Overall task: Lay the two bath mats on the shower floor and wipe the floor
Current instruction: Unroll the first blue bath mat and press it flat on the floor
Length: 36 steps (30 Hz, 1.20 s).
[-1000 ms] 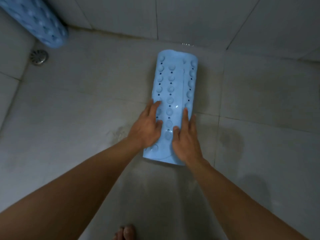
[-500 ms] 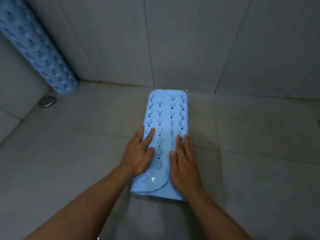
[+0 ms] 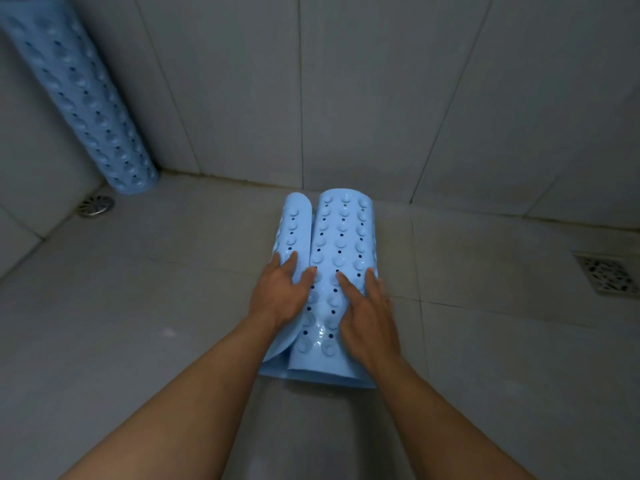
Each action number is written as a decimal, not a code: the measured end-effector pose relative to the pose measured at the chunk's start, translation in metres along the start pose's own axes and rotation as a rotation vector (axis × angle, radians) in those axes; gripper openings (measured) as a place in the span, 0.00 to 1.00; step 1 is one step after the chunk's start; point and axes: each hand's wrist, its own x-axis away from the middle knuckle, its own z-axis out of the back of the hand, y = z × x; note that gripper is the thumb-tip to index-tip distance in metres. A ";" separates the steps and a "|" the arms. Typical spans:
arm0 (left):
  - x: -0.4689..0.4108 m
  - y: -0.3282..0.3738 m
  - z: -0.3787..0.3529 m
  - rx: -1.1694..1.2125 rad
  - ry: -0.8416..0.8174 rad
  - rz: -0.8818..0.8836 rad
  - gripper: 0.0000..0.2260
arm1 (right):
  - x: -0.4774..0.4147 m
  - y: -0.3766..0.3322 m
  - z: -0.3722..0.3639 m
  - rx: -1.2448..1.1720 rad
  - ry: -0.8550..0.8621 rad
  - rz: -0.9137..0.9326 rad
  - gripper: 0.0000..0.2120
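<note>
Pale blue bath mat (image 3: pixel 343 237), suction cups and small holes facing up, curled inward from both long edges into two rolls side by side; lies lengthwise on the grey tiled shower floor (image 3: pixel 138 306). Second bath mat (image 3: pixel 86 109), same blue, rolled into a tube; stands tilted at far left, lower end on the floor.

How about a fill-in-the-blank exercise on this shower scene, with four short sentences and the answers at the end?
1. The partly rolled bath mat is light ____ in colour.
2. The left hand rests on the mat's ____ roll, the right hand on the other.
3. The second mat, fully rolled, leans in the ____ where two walls meet.
4. The round drain lies near it; the other drain is ____ in shape.

Missing words: blue; left; corner; square.
</note>
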 end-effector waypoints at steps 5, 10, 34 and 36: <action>0.002 -0.024 0.000 -0.056 -0.007 -0.032 0.31 | 0.000 -0.017 -0.008 0.012 -0.005 -0.086 0.35; -0.002 -0.027 0.012 -0.200 0.012 -0.063 0.28 | 0.001 -0.033 -0.007 0.110 -0.024 -0.089 0.35; -0.006 -0.073 -0.002 -0.576 -0.295 0.054 0.31 | -0.003 -0.030 -0.019 0.273 -0.094 -0.094 0.37; -0.007 -0.073 -0.003 -0.585 -0.282 0.029 0.30 | -0.002 -0.029 -0.016 0.244 -0.079 -0.105 0.38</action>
